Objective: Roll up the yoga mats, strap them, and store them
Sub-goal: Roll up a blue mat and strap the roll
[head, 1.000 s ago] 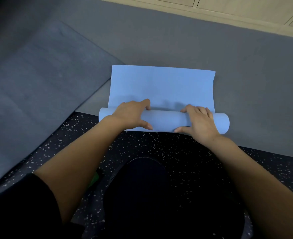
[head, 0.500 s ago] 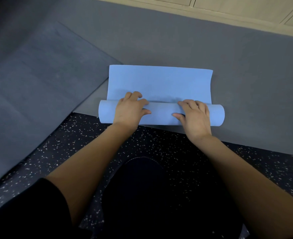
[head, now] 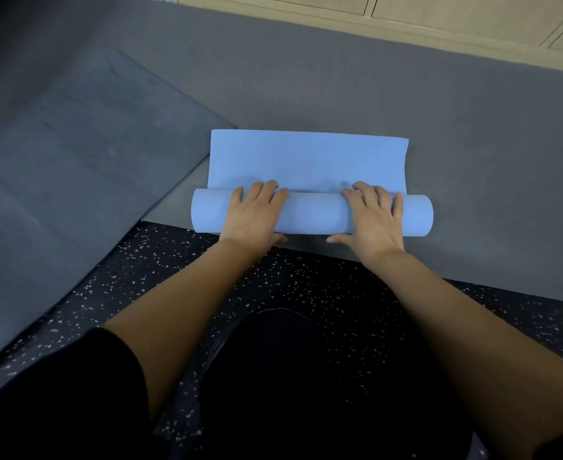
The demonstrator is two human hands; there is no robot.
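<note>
A light blue yoga mat [head: 306,161] lies on a large grey mat, mostly rolled into a thick tube [head: 313,212] with a short flat stretch left beyond it. My left hand [head: 256,210] presses flat on the left part of the roll, fingers spread over its top. On the right part rests my right hand [head: 373,214], palm down, thumb on the near side. Both hands lie over the roll rather than closing around it. No strap is in view.
A big grey mat [head: 439,161] spreads under the blue one, and a second darker grey mat [head: 74,161] overlaps at the left. Dark speckled floor [head: 306,287] lies near me, with my black-clad knee below. Pale wooden cabinet fronts [head: 439,14] run along the far edge.
The roll has moved away from me and grown thicker while the flat part has shortened. Both hands shifted from gripping to lying palms-down on the roll.
</note>
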